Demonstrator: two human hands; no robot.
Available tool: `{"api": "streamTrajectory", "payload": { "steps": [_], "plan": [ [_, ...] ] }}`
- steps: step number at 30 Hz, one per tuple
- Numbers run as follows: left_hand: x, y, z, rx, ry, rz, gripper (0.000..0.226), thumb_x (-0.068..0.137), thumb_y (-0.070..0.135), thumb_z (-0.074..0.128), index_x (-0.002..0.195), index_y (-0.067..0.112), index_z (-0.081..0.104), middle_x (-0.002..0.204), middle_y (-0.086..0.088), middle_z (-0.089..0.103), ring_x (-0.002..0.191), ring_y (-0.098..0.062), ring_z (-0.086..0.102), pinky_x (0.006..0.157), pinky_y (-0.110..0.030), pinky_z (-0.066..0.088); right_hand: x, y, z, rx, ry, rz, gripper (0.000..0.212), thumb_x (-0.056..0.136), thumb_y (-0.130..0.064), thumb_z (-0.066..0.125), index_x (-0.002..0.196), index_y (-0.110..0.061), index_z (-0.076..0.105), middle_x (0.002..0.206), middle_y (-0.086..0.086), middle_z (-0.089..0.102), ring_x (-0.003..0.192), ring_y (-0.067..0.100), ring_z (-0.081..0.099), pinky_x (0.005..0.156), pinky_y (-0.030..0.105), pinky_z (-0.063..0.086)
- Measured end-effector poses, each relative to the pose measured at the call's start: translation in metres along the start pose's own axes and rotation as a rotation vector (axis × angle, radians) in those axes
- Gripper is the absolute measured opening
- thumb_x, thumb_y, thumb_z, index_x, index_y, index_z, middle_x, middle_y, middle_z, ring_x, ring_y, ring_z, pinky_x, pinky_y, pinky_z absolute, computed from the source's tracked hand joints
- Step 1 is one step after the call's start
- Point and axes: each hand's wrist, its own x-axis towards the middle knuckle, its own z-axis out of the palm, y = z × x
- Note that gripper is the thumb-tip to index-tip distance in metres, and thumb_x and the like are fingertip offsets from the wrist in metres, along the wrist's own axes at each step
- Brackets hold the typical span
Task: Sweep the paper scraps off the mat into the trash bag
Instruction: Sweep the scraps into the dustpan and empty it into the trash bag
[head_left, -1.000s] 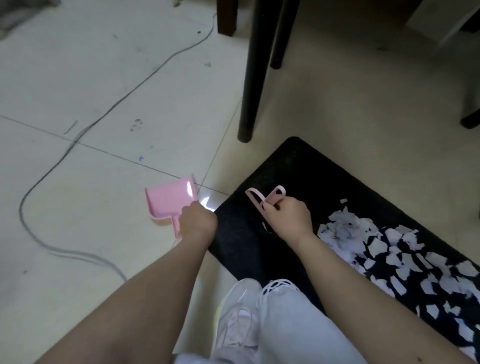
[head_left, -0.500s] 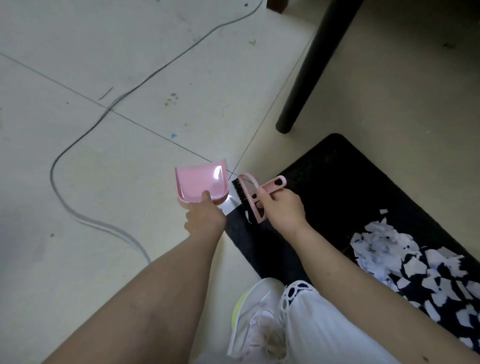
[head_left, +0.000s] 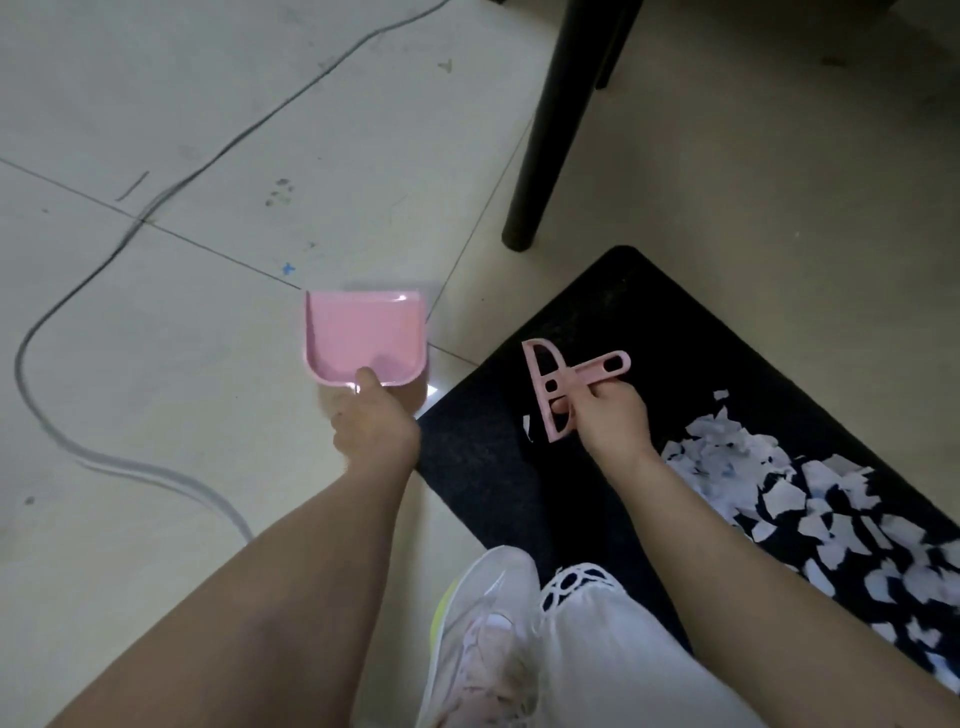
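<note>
Head view, looking down at tiled floor (head_left: 171, 322) and a black mat (head_left: 597, 322) lying at an angle on the right. Left hand (head_left: 374, 423) has its grip closed around the handle of a pink dustpan (head_left: 363, 335), thumb resting on the pan's rear lip; handle itself mostly hidden under the hand. Dustpan is over the tiles just left of the mat's near corner, open mouth facing away from the person, and looks empty. Cannot tell whether it is touching the floor or held just above it. Right hand (head_left: 610, 421) has its grip closed on a small pink brush (head_left: 558, 387), fingers pinching the junction of the head and the short handle; handle end with its hanging hole points up and to the right. Brush is over the bare left part of the mat; bristles not visible from this angle. Paper scraps (head_left: 810, 499), white and torn, lie heaped across the right part of the mat, well apart from the dustpan, the nearest ones just beside the right wrist. One stray scrap (head_left: 527, 427) sits just left of the brush head. A black furniture leg (head_left: 550, 140) stands on the floor beyond the mat's far corner. A dark cable (head_left: 130, 234) snakes across the tiles at left. White sneaker (head_left: 483, 629) and pale trouser leg (head_left: 613, 654) at bottom centre, the shoe at the mat's near edge.
</note>
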Motion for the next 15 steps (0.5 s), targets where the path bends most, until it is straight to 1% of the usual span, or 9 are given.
{"api": "streamTrajectory", "payload": {
  "steps": [2,5,6,8,9,11,13,15],
  "plan": [
    [-0.009,0.010,0.004,0.142,0.006,0.161,0.031,0.089,0.008,0.040,0.120,0.014,0.042,0.112,-0.018,0.050,0.100,-0.038,0.052,0.080,-0.043,0.043,-0.001,0.007,-0.016,0.020,0.069,0.013,0.037,0.094,-0.041,0.050,0.071,-0.017,0.068,0.079,0.002,0.070,0.078,0.022,0.066,0.073,0.035,0.053],
    [-0.024,0.032,0.019,0.322,-0.061,0.388,0.029,0.089,0.013,0.038,0.118,0.016,0.042,0.108,-0.016,0.051,0.096,-0.035,0.052,0.073,-0.038,0.038,-0.002,0.024,-0.047,0.010,0.211,0.035,0.040,0.094,-0.041,0.048,0.070,-0.014,0.067,0.078,0.003,0.071,0.076,0.023,0.065,0.074,0.037,0.051],
    [-0.030,0.038,0.023,0.361,-0.070,0.455,0.028,0.089,0.014,0.038,0.116,0.017,0.043,0.108,-0.015,0.051,0.096,-0.034,0.051,0.072,-0.037,0.036,-0.001,0.030,-0.056,0.019,0.250,0.041,0.040,0.094,-0.039,0.047,0.071,-0.013,0.067,0.077,0.004,0.070,0.075,0.023,0.065,0.071,0.037,0.050],
    [-0.040,0.052,0.036,0.432,-0.081,0.609,0.027,0.089,0.015,0.040,0.115,0.018,0.045,0.108,-0.015,0.052,0.097,-0.034,0.051,0.072,-0.036,0.033,0.000,0.045,-0.078,0.041,0.318,0.056,0.039,0.095,-0.037,0.047,0.072,-0.011,0.066,0.074,0.003,0.068,0.069,0.021,0.062,0.061,0.031,0.045],
    [-0.044,0.057,0.042,0.478,-0.087,0.682,0.027,0.090,0.015,0.041,0.116,0.018,0.046,0.109,-0.015,0.053,0.099,-0.034,0.051,0.073,-0.037,0.034,0.001,0.053,-0.087,0.019,0.341,0.056,0.040,0.096,-0.036,0.046,0.073,-0.010,0.065,0.072,0.003,0.066,0.065,0.020,0.059,0.055,0.028,0.040],
    [-0.054,0.069,0.057,0.566,-0.109,0.811,0.033,0.090,0.014,0.043,0.122,0.020,0.047,0.113,-0.014,0.054,0.105,-0.033,0.051,0.079,-0.039,0.039,0.002,0.073,-0.108,-0.029,0.385,0.086,0.040,0.096,-0.037,0.046,0.067,-0.013,0.061,0.066,0.000,0.061,0.061,0.019,0.054,0.051,0.026,0.033],
    [-0.065,0.082,0.073,0.650,-0.132,0.910,0.038,0.090,0.014,0.044,0.127,0.020,0.046,0.118,-0.012,0.053,0.109,-0.031,0.050,0.085,-0.041,0.041,0.006,0.095,-0.127,-0.022,0.448,0.128,0.040,0.095,-0.036,0.047,0.068,-0.011,0.062,0.066,0.003,0.061,0.064,0.023,0.055,0.053,0.027,0.035],
    [-0.069,0.085,0.079,0.693,-0.136,0.950,0.040,0.090,0.013,0.045,0.130,0.019,0.045,0.120,-0.011,0.053,0.111,-0.030,0.049,0.087,-0.041,0.039,0.008,0.109,-0.136,-0.049,0.496,0.143,0.041,0.095,-0.037,0.047,0.078,-0.006,0.067,0.074,0.007,0.066,0.069,0.026,0.059,0.057,0.028,0.039]
  ]
}}
